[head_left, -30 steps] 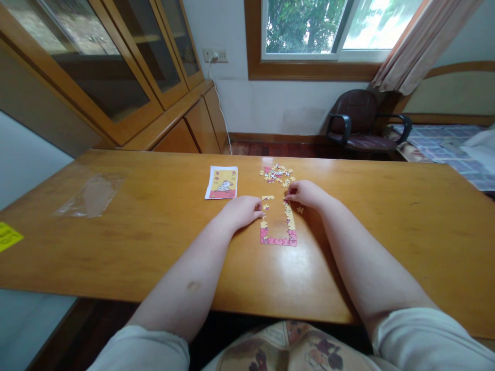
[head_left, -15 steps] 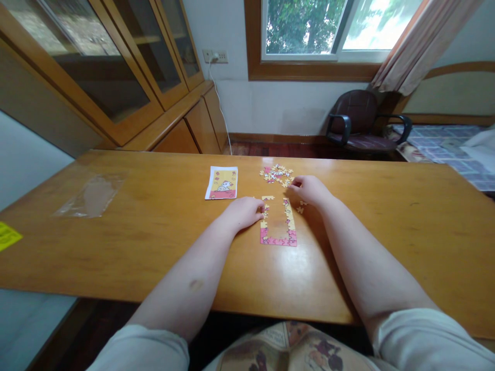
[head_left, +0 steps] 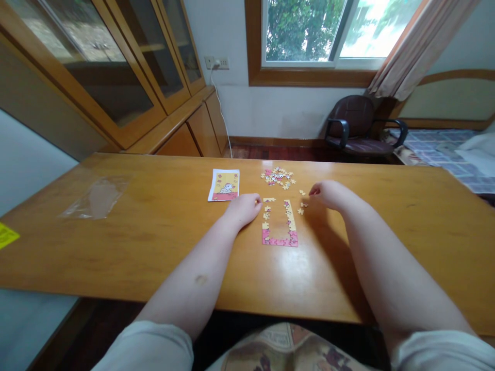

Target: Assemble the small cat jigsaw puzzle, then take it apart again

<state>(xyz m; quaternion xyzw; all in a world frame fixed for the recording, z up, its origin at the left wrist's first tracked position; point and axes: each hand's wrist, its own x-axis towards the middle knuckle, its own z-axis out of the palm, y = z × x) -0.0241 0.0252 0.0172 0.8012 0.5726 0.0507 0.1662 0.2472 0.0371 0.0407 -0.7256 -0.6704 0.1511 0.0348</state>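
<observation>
A jigsaw frame point(head_left: 294, 222) of yellow and pink border pieces lies on the table, with a short yellow strip point(head_left: 269, 200) at its top left. My left hand point(head_left: 243, 208) is beside that strip, fingers pinched at what looks like a small yellow puzzle piece point(head_left: 256, 202). To the right of the frame, my right hand point(head_left: 328, 194) hovers low with curled fingers; whatever they hold, if anything, is hidden. Loose yellow pieces point(head_left: 301, 211) lie near it, and a single piece point(head_left: 302, 192) sits just left of its fingertips. Beyond the frame is a pile of loose pieces point(head_left: 277, 177).
A picture card point(head_left: 224, 185) showing a white animal lies left of the puzzle. Farther left is a clear plastic bag point(head_left: 96, 198). The wooden table point(head_left: 162, 226) extends to both sides. Past it stand an armchair point(head_left: 353, 123) and a glass-door cabinet point(head_left: 147, 67).
My right hand has moved right, away from the pile, and a single piece now shows beside its fingertips. My left hand has drawn slightly back from the frame's left side, uncovering pieces there.
</observation>
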